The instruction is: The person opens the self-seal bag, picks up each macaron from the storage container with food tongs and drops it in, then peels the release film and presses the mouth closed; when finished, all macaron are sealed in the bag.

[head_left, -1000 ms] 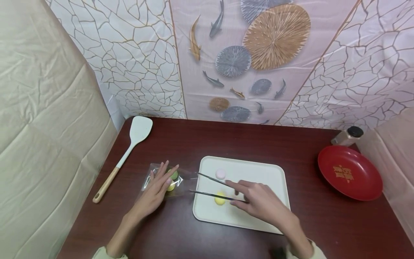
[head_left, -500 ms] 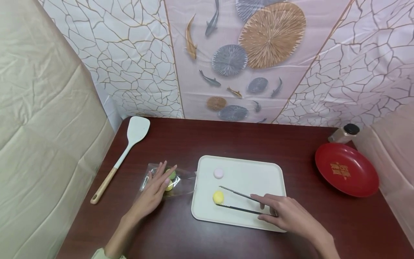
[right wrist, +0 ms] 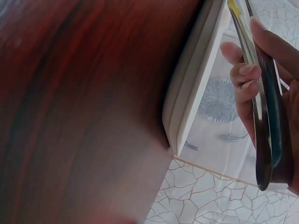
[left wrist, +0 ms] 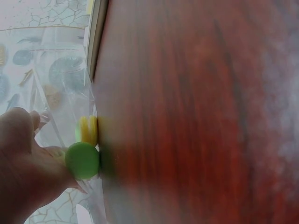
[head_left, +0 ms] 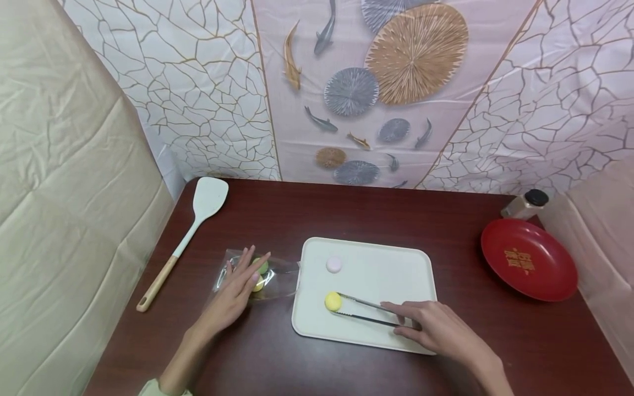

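My left hand rests with outstretched fingers on a clear plastic bag, left of the tray. A green macaron and a yellow macaron lie inside the bag, partly under that hand in the head view. My right hand grips metal tongs over the white tray. The two tips of the tongs stand on either side of another yellow macaron, close against it. A pale pink macaron sits farther back on the tray.
A white spatula with a wooden handle lies at the table's left. On the right a red plate leans near a black-capped jar. Patterned cloth hangs behind the table.
The right hand has drawn the tongs rightward from beside the bag to the yellow macaron on the tray, and their tips have narrowed around it. The left hand stays on the bag.
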Demonstrator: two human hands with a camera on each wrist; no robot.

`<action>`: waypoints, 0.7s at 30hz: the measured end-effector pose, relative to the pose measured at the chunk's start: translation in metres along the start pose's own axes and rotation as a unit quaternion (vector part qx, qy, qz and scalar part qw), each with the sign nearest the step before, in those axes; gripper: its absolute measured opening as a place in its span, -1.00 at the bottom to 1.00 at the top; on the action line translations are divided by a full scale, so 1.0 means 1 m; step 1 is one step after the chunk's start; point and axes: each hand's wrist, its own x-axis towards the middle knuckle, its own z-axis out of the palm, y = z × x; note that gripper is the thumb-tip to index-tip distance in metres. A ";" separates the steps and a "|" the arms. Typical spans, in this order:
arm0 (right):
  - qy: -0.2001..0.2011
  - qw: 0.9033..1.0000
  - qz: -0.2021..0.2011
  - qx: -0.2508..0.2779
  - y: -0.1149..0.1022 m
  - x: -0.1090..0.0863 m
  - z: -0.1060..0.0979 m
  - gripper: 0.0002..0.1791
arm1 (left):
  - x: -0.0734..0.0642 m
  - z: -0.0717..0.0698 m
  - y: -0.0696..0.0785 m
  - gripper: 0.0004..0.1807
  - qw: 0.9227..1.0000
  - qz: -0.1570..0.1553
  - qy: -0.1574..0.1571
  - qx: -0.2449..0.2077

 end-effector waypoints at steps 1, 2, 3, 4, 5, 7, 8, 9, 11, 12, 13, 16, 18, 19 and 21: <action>0.001 1.000 -0.003 0.004 0.001 0.000 0.000 -0.50 | 0.000 -0.001 0.003 -0.48 1.000 0.001 0.001 -0.001; 0.001 1.000 -0.006 0.010 0.001 0.000 0.000 -0.50 | 0.000 -0.001 0.004 -0.48 1.000 0.001 0.000 0.001; 0.002 1.000 -0.009 0.015 0.002 0.000 0.000 -0.51 | 0.000 -0.002 0.006 -0.49 1.000 0.001 0.001 0.000; 0.003 1.000 -0.013 0.019 0.003 0.001 0.000 -0.51 | 0.001 -0.003 0.010 -0.49 1.000 -0.001 0.000 0.000; 0.003 1.000 -0.015 0.024 0.003 0.001 0.000 -0.51 | 0.001 -0.003 0.011 -0.49 1.000 -0.004 -0.001 0.003; 0.007 0.999 -0.021 0.030 0.003 0.002 -0.001 -0.51 | 0.002 -0.004 0.014 -0.50 1.000 -0.013 -0.005 0.004; 0.008 0.999 -0.023 0.034 0.003 0.002 -0.002 -0.50 | 0.002 -0.004 0.015 -0.50 1.000 -0.014 -0.006 0.005; 0.010 0.999 -0.025 0.036 0.002 0.003 -0.002 -0.50 | 0.002 -0.005 0.016 -0.51 1.000 -0.019 -0.007 0.001; 0.015 0.999 -0.027 0.037 0.001 0.005 -0.005 -0.50 | 0.002 -0.004 0.012 -0.51 1.000 -0.017 -0.009 0.001; 0.017 0.999 -0.028 0.038 0.000 0.006 -0.006 -0.50 | 0.002 -0.003 0.009 -0.50 1.000 -0.015 -0.009 0.001; 0.019 0.999 -0.028 0.037 0.000 0.008 -0.007 -0.50 | 0.001 -0.001 0.004 -0.49 1.000 -0.013 -0.009 0.003; 0.019 0.999 -0.020 0.038 -0.003 0.013 -0.012 -0.49 | 0.000 0.002 -0.010 -0.47 1.000 -0.004 -0.009 0.008; 0.020 0.999 -0.020 0.037 -0.005 0.018 -0.016 -0.50 | -0.001 0.003 -0.014 -0.47 1.000 -0.002 -0.009 0.007; 0.022 0.999 -0.022 0.035 -0.006 0.020 -0.019 -0.51 | -0.001 0.004 -0.014 -0.47 1.000 0.003 -0.007 0.006; 0.027 0.999 -0.027 0.029 -0.007 0.025 -0.023 -0.51 | -0.001 0.003 -0.010 -0.48 1.000 0.003 -0.006 -0.002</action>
